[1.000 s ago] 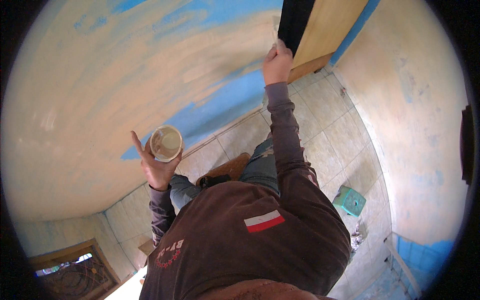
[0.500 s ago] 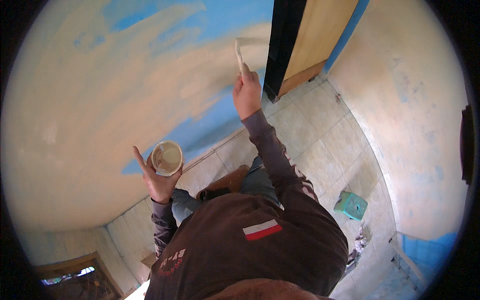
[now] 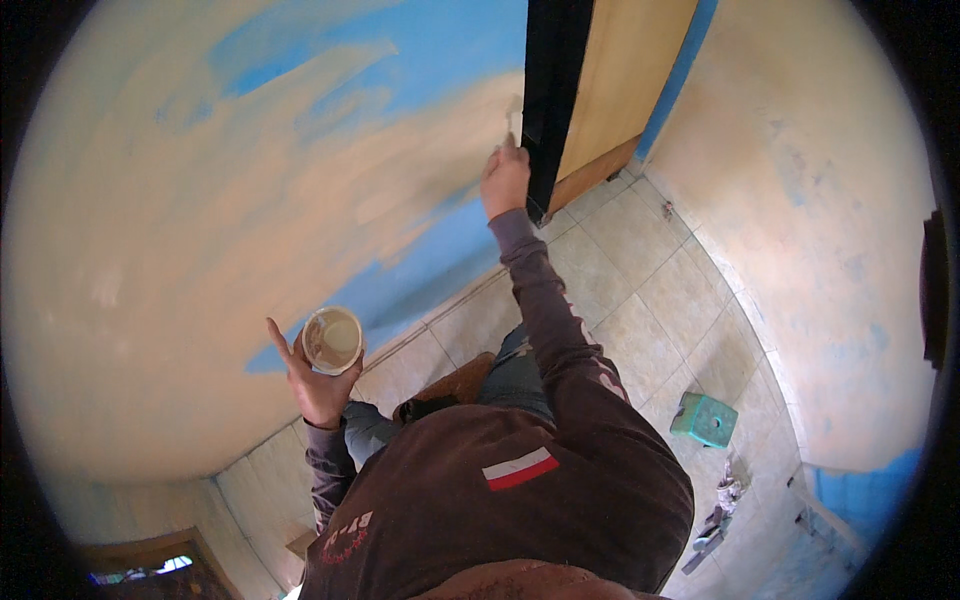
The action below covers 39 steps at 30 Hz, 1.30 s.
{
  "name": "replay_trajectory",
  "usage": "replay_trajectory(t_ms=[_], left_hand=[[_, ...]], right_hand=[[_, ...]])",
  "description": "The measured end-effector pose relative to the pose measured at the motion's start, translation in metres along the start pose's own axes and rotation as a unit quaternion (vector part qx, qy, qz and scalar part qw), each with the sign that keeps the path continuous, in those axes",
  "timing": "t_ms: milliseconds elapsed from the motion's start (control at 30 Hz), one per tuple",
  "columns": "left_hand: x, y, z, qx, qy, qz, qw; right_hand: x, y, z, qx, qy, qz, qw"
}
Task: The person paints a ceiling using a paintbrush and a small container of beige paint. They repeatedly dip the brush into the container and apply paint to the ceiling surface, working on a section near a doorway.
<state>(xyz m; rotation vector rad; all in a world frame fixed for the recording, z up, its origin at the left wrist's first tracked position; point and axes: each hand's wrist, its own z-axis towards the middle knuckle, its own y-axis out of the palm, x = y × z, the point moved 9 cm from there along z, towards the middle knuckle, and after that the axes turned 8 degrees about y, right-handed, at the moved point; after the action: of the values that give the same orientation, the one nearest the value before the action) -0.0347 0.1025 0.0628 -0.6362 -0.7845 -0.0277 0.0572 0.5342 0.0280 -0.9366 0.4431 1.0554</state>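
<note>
My left hand [image 3: 318,395] is wrapped round a round plastic tub [image 3: 314,340], with one finger sticking out to the left. Pale cream paint [image 3: 343,334] shows inside it. Up and to the right, my right hand [image 3: 506,185] is closed round a paintbrush [image 3: 511,126], its far end blurred against the wall beside a black upright edge. The wall [image 3: 190,270] is covered in uneven beige strokes, with bright blue showing in patches [image 3: 420,245] low down and near the top.
A dark-edged wooden cabinet or door [image 3: 620,80] stands right of the brush. Behind on the right, a green plastic stool [image 3: 706,420] and some tools [image 3: 712,530] rest on the tiled floor [image 3: 630,270]. Another beige-smeared wall [image 3: 800,230] curves along the right.
My right hand and the brush have moved right, closer to the black edge. The view has shifted slightly, and the tub sits a little lower in it, still in my left hand.
</note>
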Motion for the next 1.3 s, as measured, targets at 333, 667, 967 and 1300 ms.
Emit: replay_trajectory(t_ms=[333,667,967,1300], left_hand=[[-0.002,-0.002,-0.004,0.006,0.0,0.002,1.0],[0.006,-0.002,-0.002,0.011,0.016,0.005,1.0],[0.01,-0.004,-0.003,-0.003,0.02,0.007,1.0],[0.001,-0.003,-0.006,-0.017,0.013,0.038,0.999]], right_hand=[[-0.032,-0.049,-0.023,0.061,-0.044,0.067,0.995],[-0.03,-0.021,0.02,0.06,-0.002,0.053,0.997],[-0.099,-0.042,-0.059,-0.082,-0.078,0.134,0.984],[-0.058,-0.07,-0.084,-0.367,0.225,0.43,0.793]])
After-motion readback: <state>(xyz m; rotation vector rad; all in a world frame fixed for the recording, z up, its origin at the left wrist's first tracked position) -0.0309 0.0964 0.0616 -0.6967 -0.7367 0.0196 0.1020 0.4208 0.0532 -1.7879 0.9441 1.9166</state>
